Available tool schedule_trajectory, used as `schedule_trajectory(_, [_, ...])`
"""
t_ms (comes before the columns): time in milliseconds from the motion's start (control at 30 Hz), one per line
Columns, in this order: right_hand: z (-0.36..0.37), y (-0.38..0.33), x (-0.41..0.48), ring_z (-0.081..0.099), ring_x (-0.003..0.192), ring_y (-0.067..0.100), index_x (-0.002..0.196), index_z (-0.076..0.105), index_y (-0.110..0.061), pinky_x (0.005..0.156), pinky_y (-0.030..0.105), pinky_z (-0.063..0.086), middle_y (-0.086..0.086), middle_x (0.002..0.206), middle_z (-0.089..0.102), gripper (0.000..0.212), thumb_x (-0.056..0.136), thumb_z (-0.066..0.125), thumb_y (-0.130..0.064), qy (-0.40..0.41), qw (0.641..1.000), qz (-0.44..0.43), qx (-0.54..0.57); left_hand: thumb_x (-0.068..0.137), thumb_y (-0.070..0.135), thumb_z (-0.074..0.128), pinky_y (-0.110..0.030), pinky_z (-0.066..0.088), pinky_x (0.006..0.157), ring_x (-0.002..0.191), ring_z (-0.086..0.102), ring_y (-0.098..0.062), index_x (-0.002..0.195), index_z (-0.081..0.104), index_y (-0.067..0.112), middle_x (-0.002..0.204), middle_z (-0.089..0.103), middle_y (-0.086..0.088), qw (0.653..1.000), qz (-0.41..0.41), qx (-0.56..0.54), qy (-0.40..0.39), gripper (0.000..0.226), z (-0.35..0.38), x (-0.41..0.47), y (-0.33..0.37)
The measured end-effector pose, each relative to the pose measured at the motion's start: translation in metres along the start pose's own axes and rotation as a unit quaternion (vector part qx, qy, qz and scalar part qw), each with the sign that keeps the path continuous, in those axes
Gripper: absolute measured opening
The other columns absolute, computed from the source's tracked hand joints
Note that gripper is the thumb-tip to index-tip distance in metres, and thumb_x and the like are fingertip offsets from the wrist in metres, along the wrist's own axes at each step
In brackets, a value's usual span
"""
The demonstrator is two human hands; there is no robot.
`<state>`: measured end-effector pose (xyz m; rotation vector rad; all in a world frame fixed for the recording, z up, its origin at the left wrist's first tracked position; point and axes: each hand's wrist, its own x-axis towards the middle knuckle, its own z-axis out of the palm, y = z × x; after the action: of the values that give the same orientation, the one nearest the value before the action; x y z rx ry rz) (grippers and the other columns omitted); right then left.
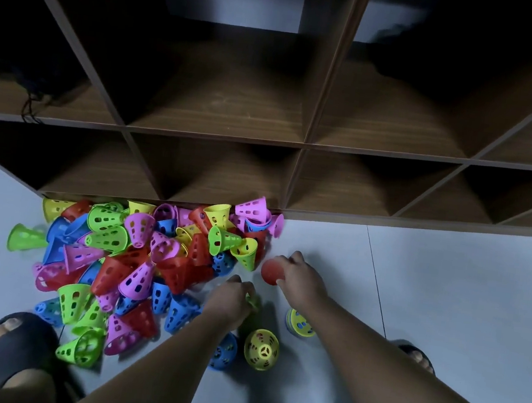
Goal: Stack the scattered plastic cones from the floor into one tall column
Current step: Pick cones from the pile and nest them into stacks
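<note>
Progress was at an early stage. The bulk of the cones lay in a loose pile point(139, 253) on the floor point(447, 288), against the foot of the shelf unit point(304, 146), most of them on their sides and pointing every way. My right hand point(302, 280) gripped a red cone point(269, 271) by its rim, fingers curled over it, just right of the pile. My left hand point(232, 298) was curled round a green cone point(254, 302), near the pile's right edge. The only stacking in evidence was a short stack point(299, 324), yellow over blue, beside my right forearm. A single yellow cone point(261, 349) and a blue cone point(223, 350) lay apart from it, nearer to me. No tall column existed, and nearly all the gathering was left to do. The green cone was blurred, so the exact hold on it could not be confirmed. My left forearm covered part of the blue cone, and the number of cones in the short stack could not be counted.
</note>
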<state>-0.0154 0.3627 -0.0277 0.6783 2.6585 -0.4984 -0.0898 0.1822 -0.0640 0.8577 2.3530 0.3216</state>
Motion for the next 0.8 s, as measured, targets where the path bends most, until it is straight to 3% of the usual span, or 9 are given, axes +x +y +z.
schedule_trajectory(100, [0.008, 0.003, 0.011, 0.064, 0.11, 0.039, 0.136, 0.053, -0.027, 0.096, 0.045, 0.056, 0.009, 0.13, 0.05, 0.04, 0.097, 0.064, -0.023, -0.023, 1.0, 0.0, -0.002, 0.096, 0.038, 0.065, -0.037, 0.056, 0.087, 0.103, 0.063, -0.021, 0.12, 0.068, 0.036, 0.114, 0.055, 0.003, 1.0, 0.013, -0.005, 0.014, 0.024, 0.0, 0.001, -0.003])
schedule_trajectory(200, [0.021, 0.006, 0.018, 0.065, 0.104, 0.039, 0.121, 0.058, -0.021, 0.09, 0.039, 0.054, 0.01, 0.119, 0.052, 0.031, 0.092, 0.069, -0.02, -0.049, 0.998, -0.005, -0.041, 0.097, 0.037, 0.065, -0.033, 0.057, 0.085, 0.101, 0.064, -0.019, 0.123, 0.066, 0.034, 0.117, 0.055, 0.003, 0.999, 0.005, -0.015, 0.03, 0.026, 0.0, 0.001, -0.005])
schedule_trajectory(400, [0.024, 0.003, 0.017, 0.065, 0.103, 0.038, 0.118, 0.062, -0.016, 0.091, 0.038, 0.054, 0.012, 0.115, 0.058, 0.025, 0.095, 0.063, -0.022, -0.028, 0.999, -0.013, -0.028, 0.095, 0.01, 0.065, -0.041, 0.057, 0.1, 0.111, 0.066, -0.023, 0.126, 0.069, 0.033, 0.122, 0.061, 0.001, 0.998, -0.032, -0.04, 0.027, 0.039, 0.0, -0.005, -0.012])
schedule_trajectory(533, [0.001, 0.003, 0.004, 0.064, 0.104, 0.035, 0.118, 0.066, -0.019, 0.09, 0.038, 0.055, 0.011, 0.112, 0.062, 0.025, 0.095, 0.064, -0.028, 0.025, 0.999, -0.02, 0.034, 0.094, 0.004, 0.061, -0.041, 0.06, 0.091, 0.102, 0.069, -0.022, 0.125, 0.071, 0.031, 0.116, 0.069, -0.001, 0.996, -0.043, -0.055, 0.052, 0.042, -0.009, -0.009, -0.012])
schedule_trajectory(633, [-0.024, 0.008, -0.013, 0.066, 0.098, 0.033, 0.115, 0.071, -0.021, 0.084, 0.036, 0.054, 0.011, 0.107, 0.066, 0.026, 0.089, 0.07, -0.028, 0.06, 0.996, -0.016, 0.071, 0.097, 0.009, 0.064, -0.034, 0.062, 0.077, 0.085, 0.071, -0.015, 0.118, 0.072, 0.025, 0.104, 0.075, 0.0, 0.994, -0.019, -0.063, 0.083, 0.028, -0.023, -0.011, -0.004])
schedule_trajectory(800, [-0.057, 0.021, -0.05, 0.067, 0.083, 0.028, 0.1, 0.075, -0.026, 0.074, 0.035, 0.055, 0.005, 0.091, 0.065, 0.026, 0.074, 0.075, -0.028, 0.109, 0.982, 0.032, 0.15, 0.089, 0.016, 0.073, -0.032, 0.061, 0.076, 0.083, 0.072, -0.013, 0.103, 0.077, 0.026, 0.092, 0.077, 0.005, 0.983, 0.017, -0.112, 0.143, 0.018, -0.056, -0.02, 0.019])
